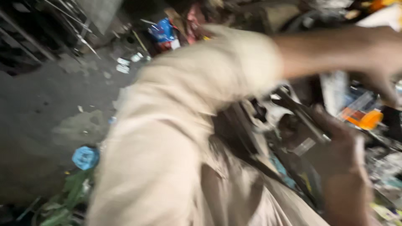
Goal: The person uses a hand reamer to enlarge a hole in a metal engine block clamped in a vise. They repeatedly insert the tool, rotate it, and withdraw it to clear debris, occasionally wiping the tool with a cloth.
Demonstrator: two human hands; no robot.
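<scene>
The view is heavily blurred. My left arm, in a wide beige sleeve point(188, 109), reaches across the top toward the right. My left hand point(383, 62) hangs over a heap of clutter with its fingers pointing down; whether it holds anything is unclear. My right hand point(341, 144) comes up from the lower right and grips a dark metal part point(299, 119) with a shiny, greyish end. The part sits just below my left forearm.
An orange plastic piece point(364, 119) lies in the clutter right of my right hand. The grey concrete floor point(37, 104) stretches to the left, with a blue wrapper point(86, 157), green leaves point(63, 205) and a blue packet point(163, 31) on it.
</scene>
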